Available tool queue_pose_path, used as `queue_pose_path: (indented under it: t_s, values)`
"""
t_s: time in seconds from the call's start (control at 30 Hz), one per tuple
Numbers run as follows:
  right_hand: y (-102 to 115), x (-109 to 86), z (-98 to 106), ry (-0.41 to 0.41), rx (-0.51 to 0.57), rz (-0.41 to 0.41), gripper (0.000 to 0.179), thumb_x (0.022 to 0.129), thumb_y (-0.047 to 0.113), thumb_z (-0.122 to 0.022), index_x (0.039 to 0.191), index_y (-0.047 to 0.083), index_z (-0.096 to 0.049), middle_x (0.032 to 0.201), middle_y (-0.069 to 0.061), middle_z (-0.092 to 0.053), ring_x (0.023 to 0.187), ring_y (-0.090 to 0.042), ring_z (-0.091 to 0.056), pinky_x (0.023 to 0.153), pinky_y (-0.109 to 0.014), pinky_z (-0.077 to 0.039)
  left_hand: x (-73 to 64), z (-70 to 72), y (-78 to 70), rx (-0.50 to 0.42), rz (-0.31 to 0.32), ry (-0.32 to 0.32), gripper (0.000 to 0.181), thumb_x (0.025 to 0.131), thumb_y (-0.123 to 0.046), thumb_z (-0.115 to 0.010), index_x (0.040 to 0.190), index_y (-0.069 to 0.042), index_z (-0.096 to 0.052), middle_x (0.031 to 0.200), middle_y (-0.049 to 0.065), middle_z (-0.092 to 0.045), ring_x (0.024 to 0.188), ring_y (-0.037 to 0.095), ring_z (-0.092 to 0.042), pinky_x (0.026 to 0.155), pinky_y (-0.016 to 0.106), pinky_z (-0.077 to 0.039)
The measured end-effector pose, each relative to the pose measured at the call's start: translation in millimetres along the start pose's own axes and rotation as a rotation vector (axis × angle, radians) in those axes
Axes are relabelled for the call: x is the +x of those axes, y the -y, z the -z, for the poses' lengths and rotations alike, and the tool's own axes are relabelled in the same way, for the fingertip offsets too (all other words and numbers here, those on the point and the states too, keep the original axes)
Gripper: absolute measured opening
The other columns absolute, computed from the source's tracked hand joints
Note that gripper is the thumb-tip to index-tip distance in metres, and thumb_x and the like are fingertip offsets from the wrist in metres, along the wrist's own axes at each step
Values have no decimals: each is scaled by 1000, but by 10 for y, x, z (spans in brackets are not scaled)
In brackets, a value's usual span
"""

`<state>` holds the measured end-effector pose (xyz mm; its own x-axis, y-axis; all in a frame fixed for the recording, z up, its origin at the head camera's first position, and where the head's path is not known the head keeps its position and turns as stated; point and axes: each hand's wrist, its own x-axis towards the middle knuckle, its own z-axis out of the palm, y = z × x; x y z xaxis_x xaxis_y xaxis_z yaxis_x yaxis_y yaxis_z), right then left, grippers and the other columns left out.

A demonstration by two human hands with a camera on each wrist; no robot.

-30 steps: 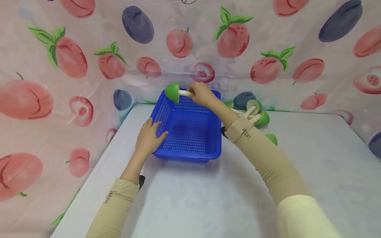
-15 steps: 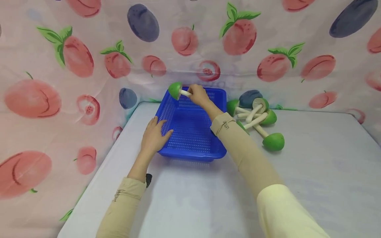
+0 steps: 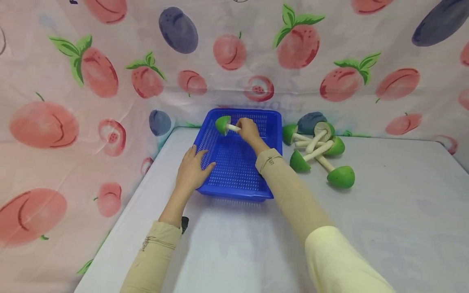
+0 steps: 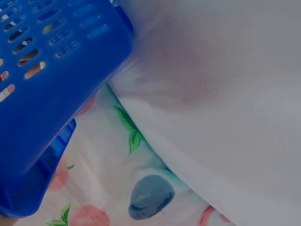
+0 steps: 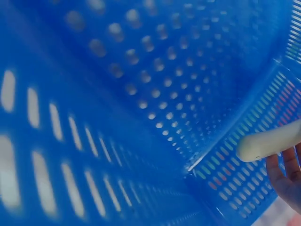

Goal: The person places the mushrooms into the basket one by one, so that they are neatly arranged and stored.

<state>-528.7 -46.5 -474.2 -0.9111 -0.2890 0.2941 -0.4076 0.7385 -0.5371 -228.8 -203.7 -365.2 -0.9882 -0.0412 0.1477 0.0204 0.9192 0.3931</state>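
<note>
In the head view, my right hand (image 3: 250, 131) pinches a mushroom (image 3: 222, 125) by its white stem inside the far part of a blue plastic basket (image 3: 238, 192). The mushroom lies sideways, its green domed cap pointing left. The right wrist view shows the stem (image 5: 265, 143) against the slotted wall, with fingertips (image 5: 284, 176) beneath it. My left hand (image 3: 190, 171) rests at the basket's left rim, thumb and index finger spread over the inside. The left wrist view shows mostly the basket's outer wall (image 4: 51, 84); nearly all of that hand is out of sight.
Several more green-capped mushrooms (image 3: 311, 150) lie in a loose pile on the white table (image 3: 395, 211), right of the basket. A fruit-printed cloth (image 3: 205, 24) hangs along the table's back and left sides.
My right hand has lowered the mushroom from above the far rim down into the basket. My left hand keeps its place at the rim. The view has shifted slightly, baring the mushroom pile.
</note>
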Motion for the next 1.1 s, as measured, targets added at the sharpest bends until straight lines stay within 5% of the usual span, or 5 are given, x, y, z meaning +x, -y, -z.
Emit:
queue_pose_path:
  t_s: [0.23, 0.5, 0.63, 0.93, 1.1]
  values:
    - [-48, 9, 2, 129, -20, -114, 19, 81, 15, -73, 99, 10, -69, 99, -7, -70, 89, -25, -65, 80, -39, -52, 3, -39, 14, 15, -18, 2, 56, 91, -38, -57, 136, -5, -48, 151, 27, -27, 142, 39, -22, 115, 52, -22]
    - [-1296, 912, -1225, 101, -70, -94, 20, 76, 30, -77, 92, 23, -69, 94, 2, -69, 83, -21, -64, 74, -42, -52, -35, -70, 32, 27, -8, -8, 55, 91, -38, -58, 135, -6, -49, 151, 26, -28, 142, 39, -23, 115, 52, -24]
    - [-1517, 1061, -1432, 106, -107, -82, 19, 75, 34, -77, 91, 26, -69, 92, 5, -69, 82, -19, -64, 72, -42, -52, -22, -68, 25, 21, -12, 9, 57, 91, -41, -57, 136, -7, -49, 151, 26, -27, 143, 38, -22, 115, 52, -23]
    - [321, -184, 234, 221, -187, -99, 21, 86, 4, -61, 105, 6, -69, 109, -11, -69, 100, -30, -63, 87, -43, -51, 25, -21, 19, 26, -25, -11, 60, 90, -45, -57, 136, -7, -49, 151, 26, -27, 142, 39, -23, 115, 51, -23]
    - [777, -545, 625, 271, -208, -72, 24, 90, 1, -54, 112, -1, -65, 116, -17, -65, 108, -31, -60, 93, -41, -49, 21, -10, 48, 23, -15, -6, 60, 90, -45, -57, 136, -7, -49, 151, 26, -27, 142, 39, -23, 116, 51, -23]
